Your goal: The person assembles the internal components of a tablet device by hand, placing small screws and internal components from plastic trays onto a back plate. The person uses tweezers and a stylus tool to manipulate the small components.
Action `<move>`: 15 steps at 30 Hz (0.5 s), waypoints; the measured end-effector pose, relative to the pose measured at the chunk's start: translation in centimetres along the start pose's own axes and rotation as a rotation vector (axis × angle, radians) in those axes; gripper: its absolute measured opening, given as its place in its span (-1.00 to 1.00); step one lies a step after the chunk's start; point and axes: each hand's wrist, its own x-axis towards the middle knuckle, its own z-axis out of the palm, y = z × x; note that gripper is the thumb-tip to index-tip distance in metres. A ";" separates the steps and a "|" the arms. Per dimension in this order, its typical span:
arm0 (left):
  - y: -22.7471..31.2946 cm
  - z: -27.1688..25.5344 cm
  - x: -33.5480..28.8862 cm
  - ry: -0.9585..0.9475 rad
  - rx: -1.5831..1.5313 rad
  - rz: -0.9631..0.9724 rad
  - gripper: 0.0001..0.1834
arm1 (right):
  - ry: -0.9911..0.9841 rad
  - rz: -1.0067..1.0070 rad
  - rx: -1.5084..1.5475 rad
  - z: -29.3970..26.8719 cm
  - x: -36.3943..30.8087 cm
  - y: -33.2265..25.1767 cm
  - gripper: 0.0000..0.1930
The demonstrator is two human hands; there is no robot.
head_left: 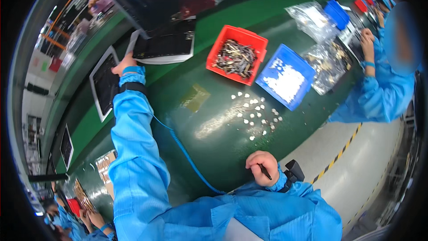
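Note:
My left hand [124, 64] reaches far forward, closed at the near left corner of a black tray with a white border [167, 47]. Some of its fingers are hidden by the sleeve and the tray. Just left of that hand lies a second white-bordered black tray [103, 82]. Close to my body, my right hand [261, 166] is closed around a thin black tool [265, 172], whose kind I cannot make out. Several small white pieces [252, 115] lie scattered on the green table [200, 145] beyond my right hand.
A red bin [261, 44] of small metal parts stands beside a blue bin [273, 97] of white pieces. Plastic bags [327, 69] lie to their right. A coiled blue cord [187, 152] crosses the table from my left wrist. A co-worker [379, 93] sits at the right.

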 end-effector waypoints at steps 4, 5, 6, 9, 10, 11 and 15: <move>0.6 1.7 3.7 0.050 0.314 -0.023 0.04 | 0.175 0.007 -0.304 -3.0 0.2 -1.0 -0.95; -0.1 2.3 5.5 0.064 0.307 -0.049 -0.01 | 0.262 0.016 -0.407 -3.9 0.2 -0.9 -0.94; 0.0 2.4 5.6 0.047 0.314 -0.049 -0.01 | 0.263 0.058 -0.552 -5.0 0.8 -1.0 -0.91; 1.7 1.1 5.2 -0.031 0.256 -0.045 -0.09 | 0.267 0.190 -0.756 -7.3 1.5 -0.9 -0.80; 2.2 0.7 5.3 -0.192 0.899 0.351 -0.25 | 0.236 0.190 -0.823 -7.7 1.8 -0.8 -0.78; 2.8 0.2 5.4 -0.349 1.533 0.760 -0.41 | 0.202 0.187 -0.886 -7.9 2.0 -0.5 -0.75; 6.3 -2.5 5.2 -0.194 0.814 0.820 -0.50 | 0.111 0.173 -1.046 -8.1 2.2 0.1 -0.70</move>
